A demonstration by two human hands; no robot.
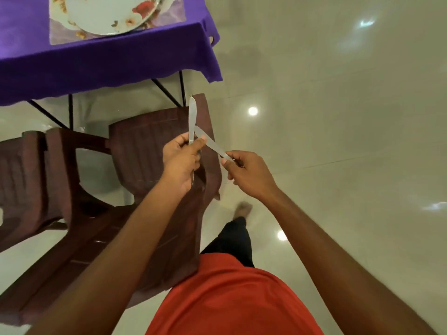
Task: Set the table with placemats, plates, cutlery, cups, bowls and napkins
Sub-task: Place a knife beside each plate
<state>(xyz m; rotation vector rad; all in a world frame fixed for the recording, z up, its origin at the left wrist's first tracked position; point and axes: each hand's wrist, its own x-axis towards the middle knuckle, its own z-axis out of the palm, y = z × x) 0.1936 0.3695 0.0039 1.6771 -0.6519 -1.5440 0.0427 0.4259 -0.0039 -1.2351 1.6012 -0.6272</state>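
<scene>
Knives, 2 of them, are in the air over a brown plastic chair (154,146), short of the table (96,68). The upright knife (192,114) is clasped in the left hand (181,160), fingers and thumb curled round its middle; its blade points toward the table and its other end pokes out below the palm. The slanted knife (210,142) is pinched by its handle between the thumb and fingers of the right hand (249,172). Its blade runs up and to the left, so its tip lies just beside the upright knife, close to the left thumb. Whether the 2 blades touch cannot be told.

A purple tablecloth (121,61) covers the table and hangs over its edge. On it lies a pale placemat (58,32), and on the placemat rests a light plate (108,18) with red and orange flowers, cut off by the top of the view. What the plate holds further up cannot be seen.

A 2nd brown chair (26,170) stands to the left of the 1st. The floor (338,117) is glossy pale tile with lamp reflections. The person wears a red shirt (229,298) and dark trousers.
</scene>
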